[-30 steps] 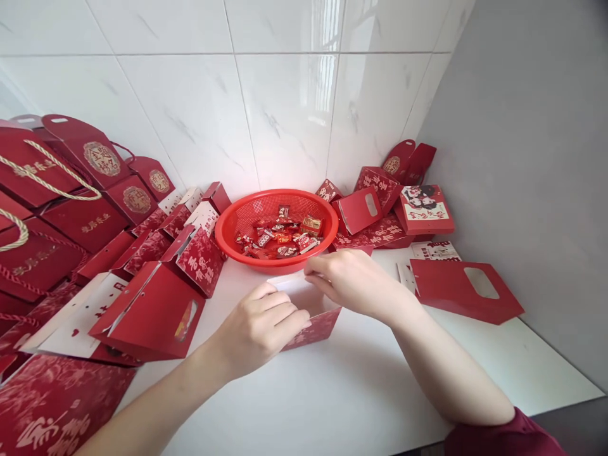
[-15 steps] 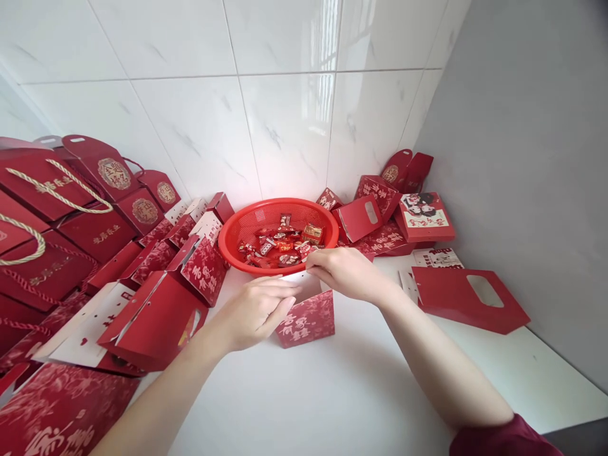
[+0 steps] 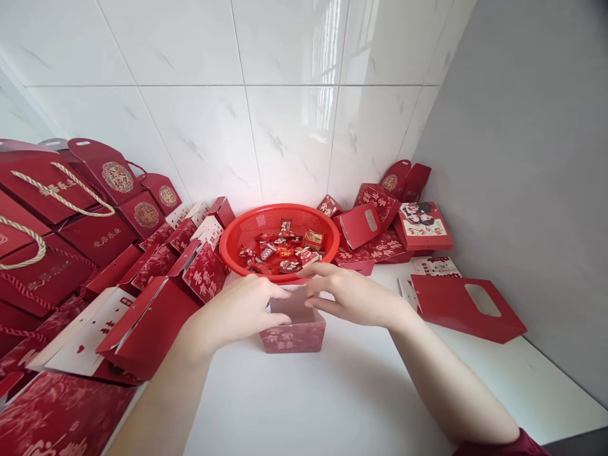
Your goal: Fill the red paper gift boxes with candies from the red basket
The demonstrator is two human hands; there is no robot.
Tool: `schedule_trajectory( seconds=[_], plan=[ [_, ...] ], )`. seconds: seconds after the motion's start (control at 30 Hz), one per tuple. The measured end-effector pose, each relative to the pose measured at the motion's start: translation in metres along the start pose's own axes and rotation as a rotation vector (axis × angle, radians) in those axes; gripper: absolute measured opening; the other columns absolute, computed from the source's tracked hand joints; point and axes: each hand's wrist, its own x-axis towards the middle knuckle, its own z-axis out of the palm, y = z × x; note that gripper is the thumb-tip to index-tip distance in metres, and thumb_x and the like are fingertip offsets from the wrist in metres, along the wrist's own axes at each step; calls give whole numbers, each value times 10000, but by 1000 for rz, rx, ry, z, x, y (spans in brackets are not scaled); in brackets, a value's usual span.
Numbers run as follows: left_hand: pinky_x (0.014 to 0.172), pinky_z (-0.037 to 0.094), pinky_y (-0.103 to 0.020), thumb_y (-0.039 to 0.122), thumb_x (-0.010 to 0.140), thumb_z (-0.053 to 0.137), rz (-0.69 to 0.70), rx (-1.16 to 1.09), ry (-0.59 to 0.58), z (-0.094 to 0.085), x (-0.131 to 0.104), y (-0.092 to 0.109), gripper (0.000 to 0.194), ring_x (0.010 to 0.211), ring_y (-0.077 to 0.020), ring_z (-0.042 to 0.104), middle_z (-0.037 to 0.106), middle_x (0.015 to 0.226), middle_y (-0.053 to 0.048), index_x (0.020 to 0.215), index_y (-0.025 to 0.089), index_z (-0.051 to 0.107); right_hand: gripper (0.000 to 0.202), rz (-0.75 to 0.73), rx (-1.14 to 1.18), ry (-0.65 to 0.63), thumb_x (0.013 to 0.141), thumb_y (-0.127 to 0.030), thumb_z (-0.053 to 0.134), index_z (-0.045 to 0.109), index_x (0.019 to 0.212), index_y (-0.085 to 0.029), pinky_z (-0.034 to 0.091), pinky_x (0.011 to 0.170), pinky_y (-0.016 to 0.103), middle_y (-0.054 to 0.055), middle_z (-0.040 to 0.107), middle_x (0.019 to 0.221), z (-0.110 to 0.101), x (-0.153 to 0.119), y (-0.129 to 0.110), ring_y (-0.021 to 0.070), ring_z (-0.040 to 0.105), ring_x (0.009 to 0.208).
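Observation:
A small red gift box (image 3: 295,339) with pale flower print and lettering stands on the white table, its top open towards me. My left hand (image 3: 240,310) is at the box's left side, thumb and fingers apart over the opening. Above the right rear corner is my right hand (image 3: 354,294), its fingers spread. Whether either hand touches the rim I cannot tell. Just behind the box sits a red plastic basket (image 3: 232,253) with several wrapped candies (image 3: 285,252) in it.
Red gift boxes (image 3: 152,323) and bags with rope handles (image 3: 52,190) crowd the left side. More boxes (image 3: 363,227) are stacked at the back right. A flat red box (image 3: 456,304) with a window lies at the right. A tiled wall (image 3: 289,139) closes off the back.
My hands have loosened from the box's upper edge and their fingers have spread. The box's opening now shows more plainly, and the box sits slightly further left in view.

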Motion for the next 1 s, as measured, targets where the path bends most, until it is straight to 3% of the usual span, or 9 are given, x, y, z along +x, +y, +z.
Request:
schedule_trajectory(
  seconds=[0.17, 0.33, 0.57, 0.83, 1.0],
  plan=[
    [630, 378, -249, 386, 792, 576, -60, -36, -10, -3, -2, -1, 340, 690, -188, 600, 690, 780, -24, 1029, 191, 723, 315, 104, 3, -29, 926, -504, 529, 661, 869, -224, 477, 761, 326, 46, 606, 1175, 0, 2, 3, 194, 613, 921],
    [689, 445, -262, 416, 802, 601, -55, -94, -26, -3, 7, -10, 441, 758, -203, 640, 735, 990, -43, 1194, 228, 678, 81, 143, -20, -74, 874, -213, 514, 591, 900, -220, 462, 703, 289, 14, 643, 996, 2, 4, 9, 175, 596, 857],
    [788, 491, -276, 405, 846, 612, 36, -176, 13, 2, 14, -23, 511, 968, -217, 664, 677, 1244, 0, 1350, 339, 559, 449, 222, 57, -112, 840, -151, 488, 544, 1268, -274, 463, 897, 353, 26, 620, 1262, 2, 2, 19, 222, 608, 1062],
    [848, 505, -297, 267, 939, 494, 125, -162, 32, 4, 15, -25, 396, 931, -192, 683, 703, 1170, -21, 1324, 307, 580, 416, 197, 46, -125, 870, -144, 453, 542, 1265, -237, 484, 906, 348, 54, 605, 1296, -5, 0, 18, 220, 614, 1094],
    [909, 487, -304, 316, 973, 453, 181, -48, 191, -4, 15, -18, 307, 1048, -191, 636, 691, 1147, -3, 1218, 320, 637, 268, 250, -25, -97, 878, -199, 476, 629, 1098, -214, 498, 848, 344, 49, 674, 1134, -14, 0, 20, 216, 638, 986]
  ],
)
